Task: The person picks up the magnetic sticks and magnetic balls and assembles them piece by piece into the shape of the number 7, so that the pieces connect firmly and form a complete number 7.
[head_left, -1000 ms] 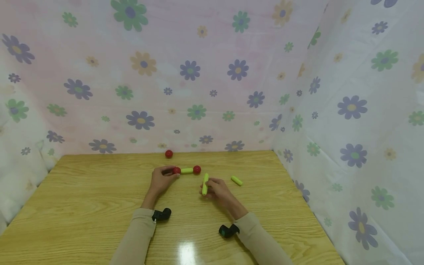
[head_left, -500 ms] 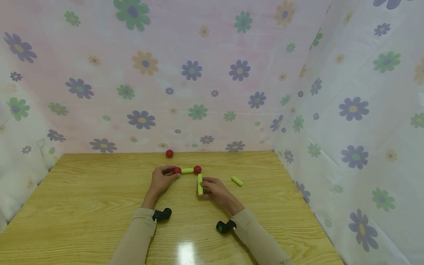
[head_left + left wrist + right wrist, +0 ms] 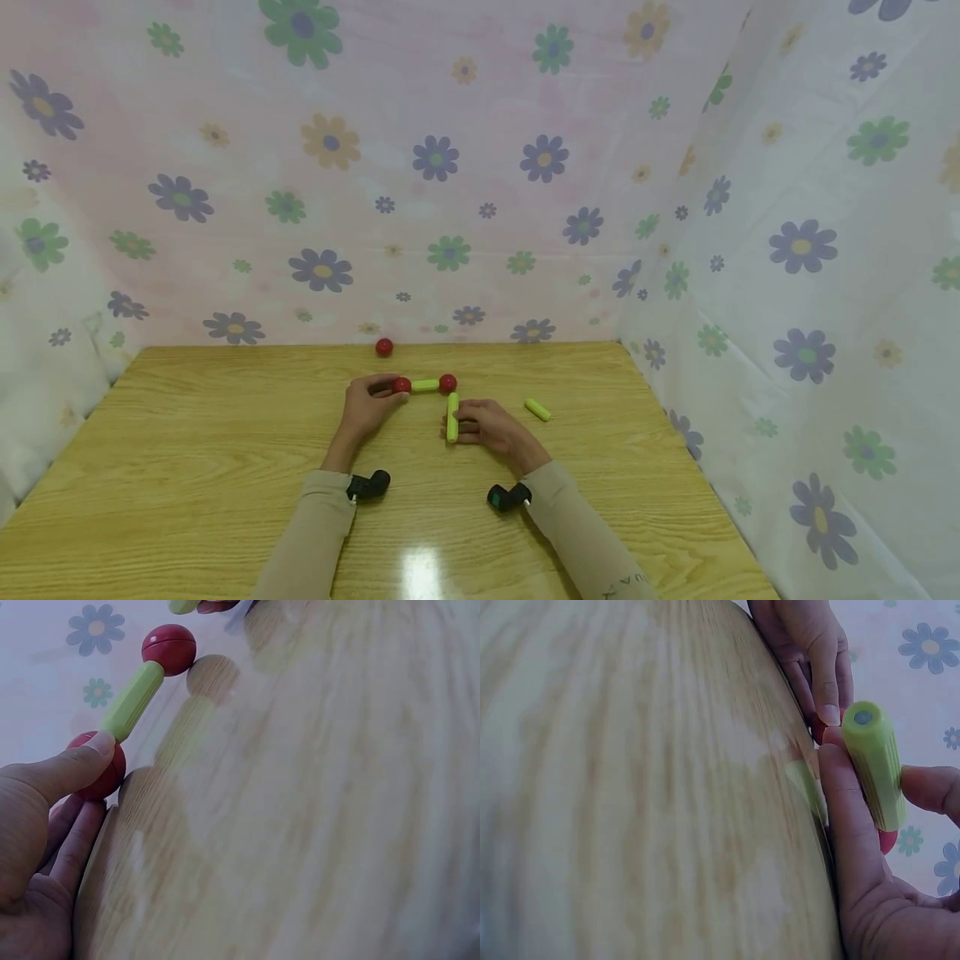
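Note:
In the head view a yellow-green ribbed rod [image 3: 425, 385] joins a left red ball [image 3: 402, 386] to a right red ball [image 3: 447, 383], lying crosswise on the table. My left hand [image 3: 367, 408] pinches the left ball; the thumb [image 3: 97, 744] presses on it in the left wrist view. Between thumb and fingers my right hand [image 3: 491, 425] holds a second yellow-green rod [image 3: 452, 417]. Its far end is right at the right ball. The right wrist view shows a grey disc set in the held rod's near end [image 3: 863, 718].
Another yellow-green rod [image 3: 537, 409] lies to the right of my right hand. A loose red ball [image 3: 384, 347] sits at the back edge of the wood-grain table [image 3: 225, 433]. Flower-printed cloth [image 3: 375, 167] stands behind and at the sides.
My right hand has moved left with its rod, bringing the rod's far end up to the right red ball. My left hand has kept its grip on the left ball.

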A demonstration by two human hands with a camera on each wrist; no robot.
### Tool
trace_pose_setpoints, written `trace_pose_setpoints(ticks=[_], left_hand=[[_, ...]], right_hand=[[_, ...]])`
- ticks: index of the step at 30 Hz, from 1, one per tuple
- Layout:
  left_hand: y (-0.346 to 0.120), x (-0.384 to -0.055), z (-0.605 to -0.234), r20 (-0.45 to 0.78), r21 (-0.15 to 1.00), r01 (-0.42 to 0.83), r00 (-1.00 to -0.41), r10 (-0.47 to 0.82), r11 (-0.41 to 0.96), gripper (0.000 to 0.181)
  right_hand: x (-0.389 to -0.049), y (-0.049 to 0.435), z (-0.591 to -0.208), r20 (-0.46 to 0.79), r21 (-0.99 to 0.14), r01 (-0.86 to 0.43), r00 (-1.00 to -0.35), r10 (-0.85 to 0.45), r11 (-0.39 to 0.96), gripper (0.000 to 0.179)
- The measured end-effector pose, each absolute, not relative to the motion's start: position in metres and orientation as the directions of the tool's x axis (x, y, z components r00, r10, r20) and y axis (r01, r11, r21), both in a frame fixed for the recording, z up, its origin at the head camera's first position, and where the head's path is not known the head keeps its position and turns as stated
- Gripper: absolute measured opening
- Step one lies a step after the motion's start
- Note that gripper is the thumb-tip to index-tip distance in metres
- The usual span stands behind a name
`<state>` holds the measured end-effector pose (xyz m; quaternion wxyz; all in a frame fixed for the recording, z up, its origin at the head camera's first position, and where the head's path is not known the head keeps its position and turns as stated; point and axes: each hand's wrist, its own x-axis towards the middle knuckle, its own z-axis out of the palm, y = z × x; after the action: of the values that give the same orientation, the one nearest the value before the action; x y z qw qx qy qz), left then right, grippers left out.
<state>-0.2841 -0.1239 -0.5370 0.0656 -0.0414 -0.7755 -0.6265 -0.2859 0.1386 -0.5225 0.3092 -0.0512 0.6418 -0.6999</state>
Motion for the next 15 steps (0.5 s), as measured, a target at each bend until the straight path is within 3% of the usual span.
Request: trace_pose_setpoints(ticks=[15], left_hand=[[-0.1242,-0.2846,-0.538,0.162,0.962,0.153,-0.987,-0.024,0.225,0.043]], right_hand=[[-0.2882,0.1374,-0.5195,-0.337,-0.922,0.386,-0.786,-0.518,0.014,0.042]])
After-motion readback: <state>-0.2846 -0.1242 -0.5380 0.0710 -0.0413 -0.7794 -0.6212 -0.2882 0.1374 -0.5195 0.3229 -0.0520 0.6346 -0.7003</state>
